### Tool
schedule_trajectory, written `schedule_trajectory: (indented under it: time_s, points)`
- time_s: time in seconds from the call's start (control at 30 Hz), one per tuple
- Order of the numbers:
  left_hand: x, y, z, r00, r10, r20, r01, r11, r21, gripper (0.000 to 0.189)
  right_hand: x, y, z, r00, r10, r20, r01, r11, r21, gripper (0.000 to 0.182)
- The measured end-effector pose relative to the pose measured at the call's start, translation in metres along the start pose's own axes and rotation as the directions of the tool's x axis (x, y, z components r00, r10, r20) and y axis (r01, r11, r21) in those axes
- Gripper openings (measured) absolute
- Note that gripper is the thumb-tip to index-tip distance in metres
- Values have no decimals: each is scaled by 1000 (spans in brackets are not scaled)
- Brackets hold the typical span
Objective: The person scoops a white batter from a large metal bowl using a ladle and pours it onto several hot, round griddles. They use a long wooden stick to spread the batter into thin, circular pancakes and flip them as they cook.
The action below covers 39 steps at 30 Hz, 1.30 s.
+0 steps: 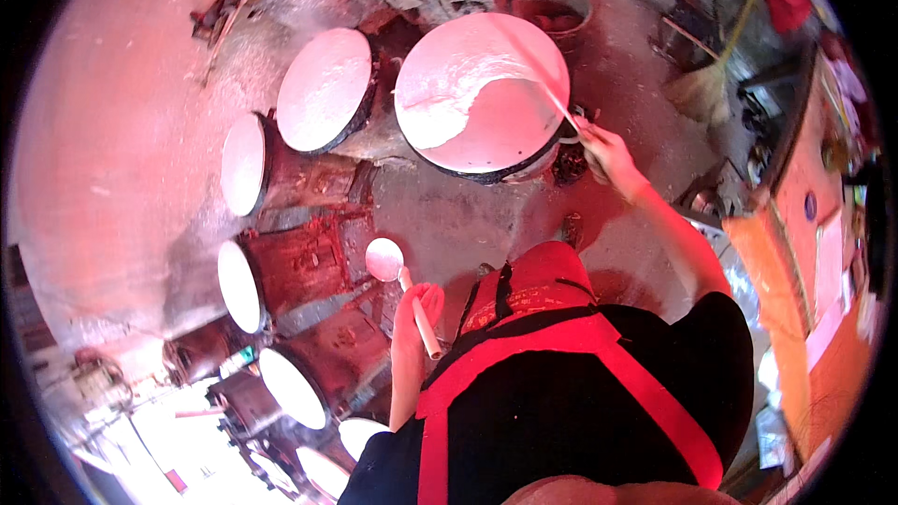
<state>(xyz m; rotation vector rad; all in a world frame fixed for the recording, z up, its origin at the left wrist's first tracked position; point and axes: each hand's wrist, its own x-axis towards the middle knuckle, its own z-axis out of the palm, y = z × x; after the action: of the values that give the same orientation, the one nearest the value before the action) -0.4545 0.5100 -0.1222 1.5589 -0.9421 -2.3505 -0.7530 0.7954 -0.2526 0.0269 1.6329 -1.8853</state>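
My left hand grips the tubular handle of a round ladle low in front of my apron, to the left. The bowl of the ladle points away from me. In my right hand is a long thin stick or scraper, reaching across a large round griddle. A pale, wet-looking layer like batter lies on the far and left part of that griddle. The near right part looks smoother and pinker; whether it is bare I cannot tell.
More round pale-topped griddles on drum-like stoves curve down my left, such as one griddle and another griddle. A bucket stands behind the large griddle. A straw broom and an orange-covered surface are to my right.
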Motion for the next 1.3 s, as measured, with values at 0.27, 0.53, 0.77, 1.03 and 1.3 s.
schedule_trajectory:
  time_s: [0.27, 0.53, 0.77, 1.03, 1.3]
  points:
    - [116, 55, -86, 906, -330, 264, 290, 940, 182, 15, -138, 44, 60, 958, 285, 37, -278, 952, -126, 33]
    - [138, 69, -201, 939, -308, 150, 295, 950, 101, 17, -84, 88, 278, 938, 25, -346, 100, 935, 339, 41]
    - [109, 70, -276, 958, -247, 144, 252, 968, -17, 15, 180, 142, 417, 546, -554, -629, 423, 830, -365, 35]
    - [101, 64, -284, 971, -219, 90, 223, 974, -38, 22, 92, 183, 374, 469, -601, -648, 491, 787, -375, 38]
    - [80, 61, -226, 967, -166, 193, 159, 986, 51, 34, 2, 95, 316, 838, -26, -546, 274, 884, 379, 30]
